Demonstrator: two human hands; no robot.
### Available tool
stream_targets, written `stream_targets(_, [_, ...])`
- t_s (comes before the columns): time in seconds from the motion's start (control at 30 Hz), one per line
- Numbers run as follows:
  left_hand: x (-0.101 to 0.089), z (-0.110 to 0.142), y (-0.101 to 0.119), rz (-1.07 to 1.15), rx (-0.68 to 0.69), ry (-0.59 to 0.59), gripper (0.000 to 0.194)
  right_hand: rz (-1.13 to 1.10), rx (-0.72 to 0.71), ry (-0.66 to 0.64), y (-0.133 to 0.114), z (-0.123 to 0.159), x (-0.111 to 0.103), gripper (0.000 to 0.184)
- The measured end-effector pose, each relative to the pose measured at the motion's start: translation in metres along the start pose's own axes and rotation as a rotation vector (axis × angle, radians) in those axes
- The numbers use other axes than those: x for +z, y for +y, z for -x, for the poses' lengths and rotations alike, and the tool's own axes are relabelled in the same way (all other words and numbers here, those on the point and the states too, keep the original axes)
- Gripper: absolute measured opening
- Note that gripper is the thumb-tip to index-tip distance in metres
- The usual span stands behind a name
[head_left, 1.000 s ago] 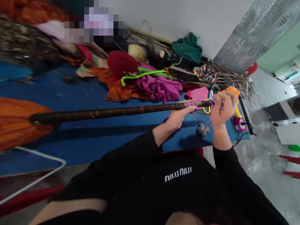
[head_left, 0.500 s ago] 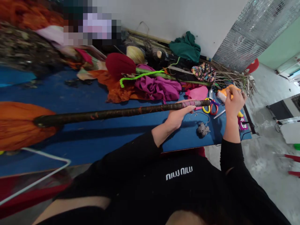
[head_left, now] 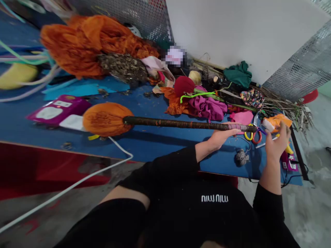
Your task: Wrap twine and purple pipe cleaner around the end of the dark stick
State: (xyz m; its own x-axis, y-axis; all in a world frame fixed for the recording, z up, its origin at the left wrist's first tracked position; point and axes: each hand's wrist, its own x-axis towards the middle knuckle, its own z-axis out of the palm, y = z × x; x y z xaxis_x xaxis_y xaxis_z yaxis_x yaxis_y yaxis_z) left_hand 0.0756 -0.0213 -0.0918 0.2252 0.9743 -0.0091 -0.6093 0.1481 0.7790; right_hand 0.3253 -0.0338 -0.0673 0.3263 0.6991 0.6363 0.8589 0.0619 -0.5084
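Note:
My left hand [head_left: 221,138] is closed around a long dark stick [head_left: 168,123], near its narrow end, where a pinkish wrap [head_left: 234,127] covers it. At the stick's other end is a round bundle of orange cloth [head_left: 107,118], gathered against it. Just past the narrow tip, my right hand [head_left: 277,144] is raised with thumb and fingers apart, slightly blurred. A short purple-blue strand [head_left: 261,130] runs from the tip toward that thumb; I cannot tell whether they touch. Scissors with red and yellow handles [head_left: 257,137] and a grey yarn ball [head_left: 242,157] lie below.
Behind the stick are purple cloth [head_left: 207,106], a dark red ball [head_left: 184,86] and a heap of twigs [head_left: 287,98]. An orange-and-white packet [head_left: 276,120] lies beside my right hand. A glue gun box [head_left: 60,108] and a white cord [head_left: 117,164] are at left on the blue table [head_left: 155,151].
My view has swung left, bringing the whole orange bundle and the table's left part into sight. My right hand's thumb and fingers have spread; the left keeps its hold on the stick.

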Motion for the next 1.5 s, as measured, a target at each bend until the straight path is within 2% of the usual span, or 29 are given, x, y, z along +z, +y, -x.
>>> stream_targets(0.1, [0.000,0.000,0.001,0.010,-0.006,0.004,0.041,-0.170,0.104,-0.050,-0.018,0.019,0.005,0.043])
stream_targets(0.2, [0.000,0.000,0.002,0.011,-0.010,0.016,0.042,-0.294,0.231,-0.054,-0.028,0.030,0.011,0.038])
stream_targets(0.37, [0.000,0.000,0.002,-0.009,0.001,0.021,0.041,-0.649,0.514,0.134,-0.028,0.029,0.018,0.046])
stream_targets(0.4, [0.000,0.000,0.002,-0.009,0.005,0.018,0.040,-0.681,0.554,0.117,-0.030,0.031,0.018,0.045])
stream_targets(0.47, [0.000,0.000,0.001,-0.003,0.010,0.008,0.039,-0.742,0.598,-0.025,-0.040,0.038,0.017,0.040])
stream_targets(0.57, [-0.004,0.000,0.000,0.019,0.012,-0.003,0.039,-0.896,0.590,-0.309,-0.064,0.052,0.020,0.043])
stream_targets(0.77, [-0.012,0.002,-0.003,0.047,0.068,-0.014,0.040,-1.200,0.636,-0.577,-0.103,0.056,0.042,0.050])
stream_targets(0.9, [-0.013,0.005,-0.001,0.044,0.065,-0.022,0.044,-1.239,0.651,-0.577,-0.110,0.054,0.051,0.049])
stream_targets(1.07, [-0.013,0.005,0.002,0.012,0.054,-0.023,0.047,-1.253,0.602,-0.566,-0.110,0.052,0.052,0.059])
stream_targets(1.27, [-0.011,0.005,0.003,-0.020,0.055,-0.046,0.044,-1.201,0.521,-0.538,-0.107,0.047,0.051,0.050])
stream_targets(1.4, [-0.009,0.004,0.006,-0.042,0.060,-0.054,0.045,-1.243,0.495,-0.495,-0.105,0.047,0.054,0.051])
stream_targets(1.5, [-0.009,0.005,0.008,-0.051,0.051,-0.084,0.044,-1.242,0.455,-0.516,-0.101,0.048,0.056,0.047])
